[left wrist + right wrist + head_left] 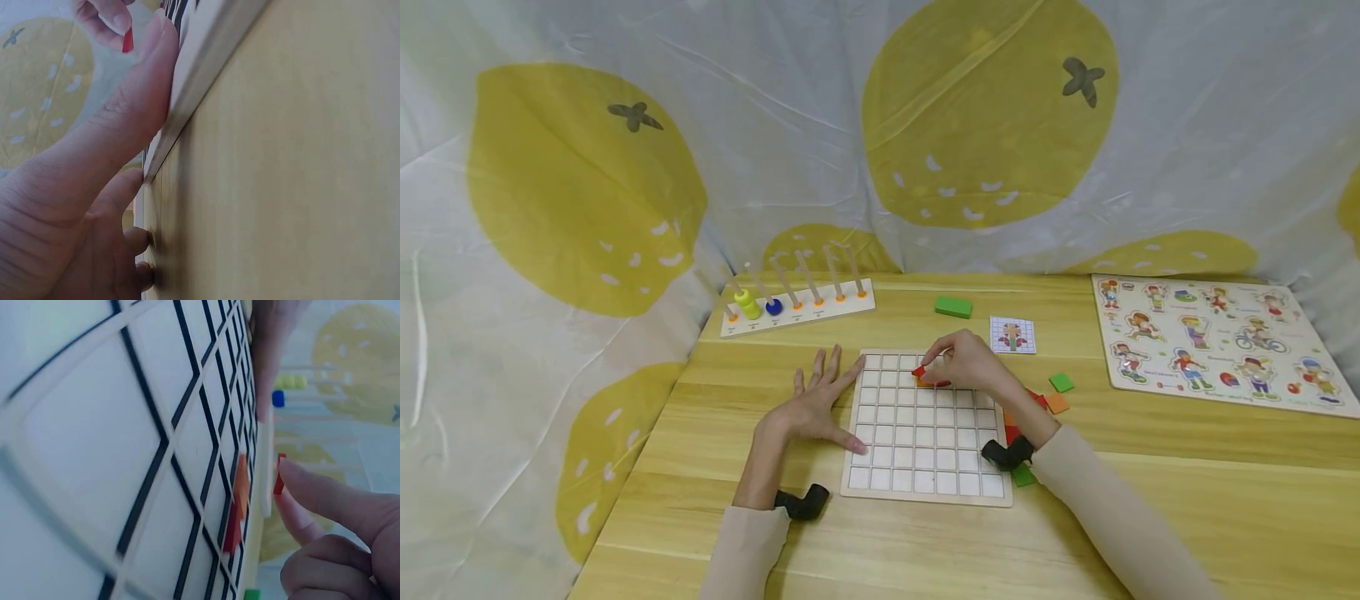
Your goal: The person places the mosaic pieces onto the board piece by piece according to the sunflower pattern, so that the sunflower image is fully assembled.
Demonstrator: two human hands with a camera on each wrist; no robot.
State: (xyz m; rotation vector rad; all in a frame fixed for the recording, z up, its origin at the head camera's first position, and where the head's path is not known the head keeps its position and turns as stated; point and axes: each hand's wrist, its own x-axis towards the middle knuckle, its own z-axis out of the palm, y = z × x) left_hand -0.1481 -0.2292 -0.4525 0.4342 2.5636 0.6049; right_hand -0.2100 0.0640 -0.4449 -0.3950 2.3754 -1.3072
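Observation:
A white grid board (pixel 882 479) with a pale wooden frame lies on the table. My left hand (pixel 815 407) is spread at its left side; the thumb and one fingertip touch the frame, the other fingers rest on the table. Between thumb and finger my right hand (pixel 966 362) pinches a small red tile (pixel 280 474), held just above the far part of the board. On the grid beneath it lie an orange tile (pixel 241 487) and a red tile (pixel 232 530), side by side. The right hand partly hides these tiles in the head view.
Loose green, orange and red tiles, among them a green tile (pixel 1062 382), lie right of the board. Behind stand a green block (pixel 953 307), a pattern card (pixel 1027 336) and a peg counting stand (pixel 842 309). A picture puzzle board (pixel 1210 342) lies far right.

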